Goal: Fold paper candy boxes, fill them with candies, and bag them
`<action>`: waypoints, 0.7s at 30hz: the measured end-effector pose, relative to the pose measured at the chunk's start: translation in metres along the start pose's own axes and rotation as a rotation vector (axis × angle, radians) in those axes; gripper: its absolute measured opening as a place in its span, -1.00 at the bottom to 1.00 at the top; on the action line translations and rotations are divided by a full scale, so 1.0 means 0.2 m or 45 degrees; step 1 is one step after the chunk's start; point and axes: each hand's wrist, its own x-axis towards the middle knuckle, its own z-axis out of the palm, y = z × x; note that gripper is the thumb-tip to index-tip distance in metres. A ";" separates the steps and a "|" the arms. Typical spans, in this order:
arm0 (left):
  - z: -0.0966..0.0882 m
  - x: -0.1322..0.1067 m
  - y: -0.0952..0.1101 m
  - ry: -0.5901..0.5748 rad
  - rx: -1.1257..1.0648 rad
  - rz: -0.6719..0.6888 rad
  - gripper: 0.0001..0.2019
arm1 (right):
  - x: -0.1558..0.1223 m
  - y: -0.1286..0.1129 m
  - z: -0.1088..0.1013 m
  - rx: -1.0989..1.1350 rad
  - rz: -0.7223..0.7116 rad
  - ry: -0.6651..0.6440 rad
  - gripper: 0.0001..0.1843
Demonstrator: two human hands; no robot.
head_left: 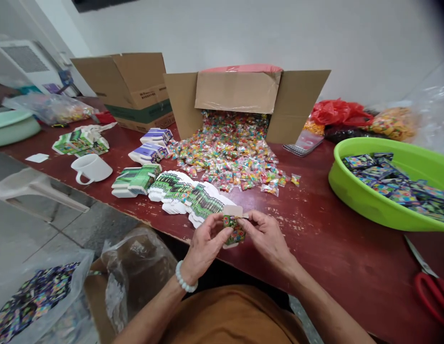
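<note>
Between my two hands is a small green printed carton (234, 233) with its white end flaps standing up. My left hand (211, 236), with a pale bead bracelet at the wrist, grips the carton's left side between thumb and fingers. At the carton's upper right, my right hand (266, 235) pinches the flap edge; whether its fingertips also hold something small is hidden. Just beyond lies a fanned row of flat green cartons (186, 193). Behind them a heap of clear candy packets (232, 162) spills from a cardboard box (239, 91) on its side.
Filled cartons lie in a lime-green basin (351, 191) at right, with red-handled scissors (427, 277) in front. At left are a white mug (92, 168), carton stacks (135, 180) and another cardboard box (124, 91). Below the red table (315, 267) sits a bag of cartons (38, 301).
</note>
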 end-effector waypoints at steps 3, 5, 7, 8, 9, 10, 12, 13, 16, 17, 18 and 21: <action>0.01 -0.02 -0.01 0.155 0.010 0.015 -0.56 | 0.00 0.00 0.00 0.068 0.027 -0.062 -0.79; 0.03 -0.03 -0.02 0.253 -0.023 0.028 -0.48 | -0.01 0.01 0.03 0.222 0.069 -0.005 -0.68; 0.05 -0.04 -0.02 0.316 -0.035 0.056 -0.46 | -0.02 0.03 0.07 0.406 0.118 0.050 -0.52; 0.05 -0.04 -0.02 0.319 -0.024 0.070 -0.47 | -0.03 0.03 0.09 0.479 0.127 0.070 -0.51; 0.05 -0.04 -0.02 0.305 -0.006 0.079 -0.50 | -0.04 0.04 0.11 0.534 0.122 0.086 -0.53; 0.05 -0.04 -0.01 0.281 0.014 0.082 -0.53 | -0.04 0.04 0.12 0.567 0.107 0.102 -0.57; 0.03 -0.04 0.00 0.214 0.038 0.066 -0.61 | -0.05 0.06 0.13 0.561 0.064 0.125 -0.64; 0.02 -0.03 0.00 0.177 0.031 0.046 -0.64 | -0.05 0.06 0.13 0.525 0.046 0.123 -0.67; -0.01 -0.01 0.00 0.089 -0.029 -0.059 -0.72 | -0.03 0.07 0.09 0.348 0.026 0.090 -0.76; -0.02 -0.01 0.00 0.085 -0.041 -0.096 -0.74 | -0.01 0.08 0.08 0.313 0.030 0.060 -0.77; -0.03 0.00 0.00 0.096 -0.042 -0.125 -0.75 | 0.00 0.08 0.06 0.312 0.047 0.019 -0.76; -0.03 0.00 0.01 0.126 0.016 -0.150 -0.78 | 0.04 0.09 0.03 0.487 0.171 -0.096 -0.72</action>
